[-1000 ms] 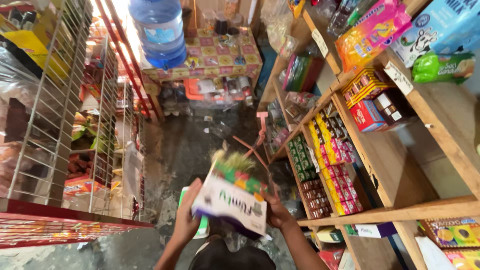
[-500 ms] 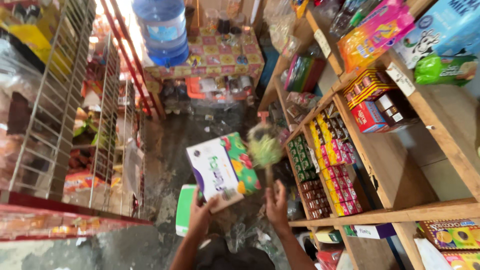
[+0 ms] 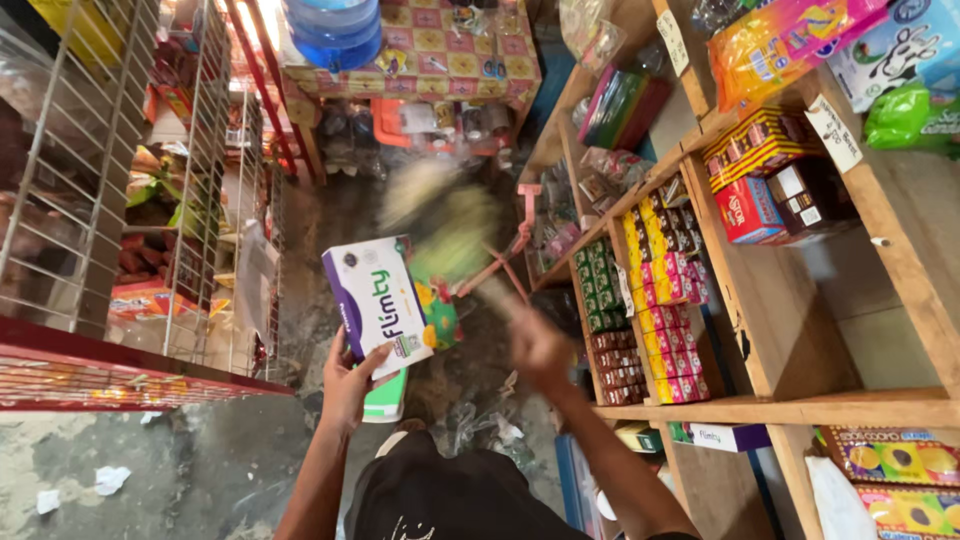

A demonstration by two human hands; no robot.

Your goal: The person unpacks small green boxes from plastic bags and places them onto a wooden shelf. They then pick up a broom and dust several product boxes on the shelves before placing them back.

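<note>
both forearms are bare, with no sleeves, watch or rings showing. the left hand (image 3: 350, 385) looks sharp; the right hand (image 3: 540, 350) is motion-blurred. between the forearms sits dark black clothing (image 3: 450, 500) bearing a small white mark.

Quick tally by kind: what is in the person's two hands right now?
Purple and white carton, left hand: 1
Green and white carton, behind it in the same grip: 1
Green feather duster, blurred in motion, right hand: 1
Total: 3 things, 2 cartons and 1 duster
</note>
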